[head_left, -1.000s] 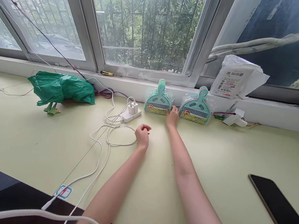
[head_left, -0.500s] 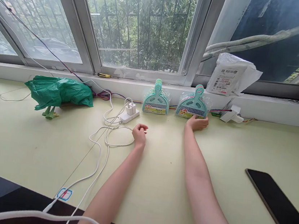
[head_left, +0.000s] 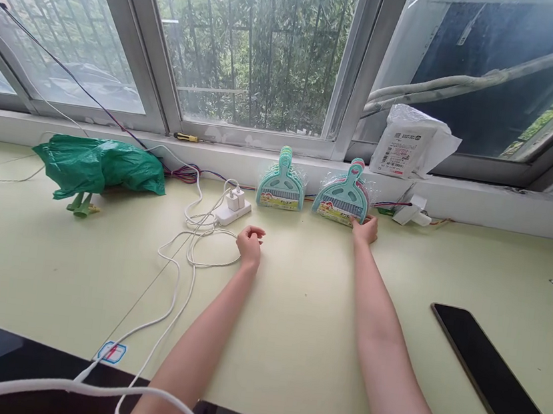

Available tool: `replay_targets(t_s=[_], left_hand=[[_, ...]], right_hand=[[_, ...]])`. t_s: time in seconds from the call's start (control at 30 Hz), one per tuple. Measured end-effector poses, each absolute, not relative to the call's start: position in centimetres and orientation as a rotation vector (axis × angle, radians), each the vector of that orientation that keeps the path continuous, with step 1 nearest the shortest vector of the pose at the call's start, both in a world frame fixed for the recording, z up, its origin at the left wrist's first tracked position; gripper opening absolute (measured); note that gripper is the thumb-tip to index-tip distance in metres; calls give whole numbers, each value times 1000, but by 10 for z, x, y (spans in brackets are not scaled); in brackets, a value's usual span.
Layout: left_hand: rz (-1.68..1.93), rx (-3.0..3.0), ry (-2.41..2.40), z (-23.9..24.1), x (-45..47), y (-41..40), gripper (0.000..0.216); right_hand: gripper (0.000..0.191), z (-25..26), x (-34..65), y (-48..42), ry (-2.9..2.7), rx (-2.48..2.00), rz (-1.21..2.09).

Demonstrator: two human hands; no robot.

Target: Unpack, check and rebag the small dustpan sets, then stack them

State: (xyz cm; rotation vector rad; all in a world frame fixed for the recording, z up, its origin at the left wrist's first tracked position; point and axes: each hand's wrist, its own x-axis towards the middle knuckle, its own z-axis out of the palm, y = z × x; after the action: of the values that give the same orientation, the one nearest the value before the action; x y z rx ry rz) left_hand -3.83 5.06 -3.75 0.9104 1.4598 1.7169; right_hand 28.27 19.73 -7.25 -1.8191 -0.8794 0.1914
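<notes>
Two stacks of mini dustpan-and-brush sets in clear wrap stand upright against the wall below the window. My right hand [head_left: 366, 231] grips the lower right corner of the front dustpan-and-brush set [head_left: 343, 192] in the right stack, thumb on its front and fingers behind, partly hidden. That set is pale teal with a yellow label, and its lower right side is angled out toward me. The left stack of sets [head_left: 282, 182] stands untouched. My left hand [head_left: 250, 245] rests on the table, fingers curled in and holding nothing, beside a white cable [head_left: 216, 267].
A white power strip [head_left: 233, 212] with plugged-in chargers lies left of the stacks. Further left is a green plastic bag [head_left: 104, 169]. A black phone [head_left: 491, 368] lies at right. On the sill are a screwdriver [head_left: 185, 137] and a white plastic-wrapped package [head_left: 405, 145].
My right hand has shifted from beneath the right stack to its lower right corner, and the front set has swung out slightly. My left hand stays put. The view has moved a little rightward.
</notes>
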Motion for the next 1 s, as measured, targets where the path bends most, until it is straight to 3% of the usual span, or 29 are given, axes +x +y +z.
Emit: replay_targets(t_s=[0.13, 0.5, 0.67, 0.8, 0.9, 1.0], left_hand=[[1716, 932, 1462, -38, -38, 52, 24], [1614, 1120, 1547, -39, -35, 50, 23], [1595, 1371, 1478, -34, -28, 46, 32], [1220, 1403, 1132, -21, -25, 33, 44], [936, 1379, 990, -8, -26, 18, 47], [880, 1415, 911, 5, -28, 6, 49]], right_hand=[[36, -72, 283, 190, -948, -1746, 229], [48, -74, 267, 127, -1011, -1613, 356], [54, -73, 253, 52, -1244, -1342, 628], [52, -65, 244, -7, -1402, -1172, 878], [48, -58, 238, -35, -1406, -1162, 889], [43, -55, 233, -43, -1491, -1177, 812]])
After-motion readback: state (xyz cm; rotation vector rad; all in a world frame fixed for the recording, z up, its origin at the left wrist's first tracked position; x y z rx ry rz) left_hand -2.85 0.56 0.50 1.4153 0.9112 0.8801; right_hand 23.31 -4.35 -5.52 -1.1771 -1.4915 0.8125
